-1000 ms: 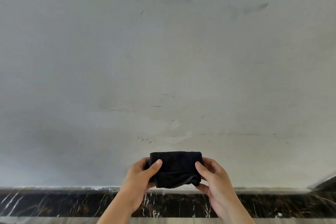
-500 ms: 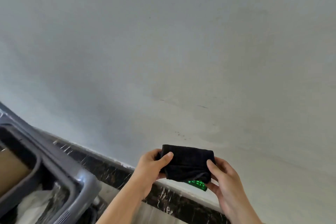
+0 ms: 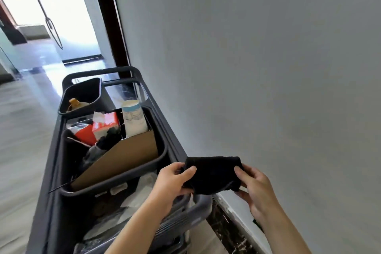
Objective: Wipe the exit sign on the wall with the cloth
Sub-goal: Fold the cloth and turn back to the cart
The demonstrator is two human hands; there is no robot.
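Cloth [image 3: 212, 174], folded with its long axis running hand to hand, is pinched by left hand [image 3: 175, 179] and right hand [image 3: 254, 189] beside the wall [image 3: 268, 68]; no sign shows.

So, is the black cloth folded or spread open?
Folded: the cloth is a compact thick bundle, gripped at its ends by left hand and right hand.

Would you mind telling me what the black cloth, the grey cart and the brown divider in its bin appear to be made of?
The black cloth looks like soft towelling or microfibre: matte, folded thick, sagging between the left hand and right hand. The grey cart seems moulded plastic, given its smooth rounded rims and dull sheen. The brown divider is probably cardboard: flat, tan, with a thin raw edge.
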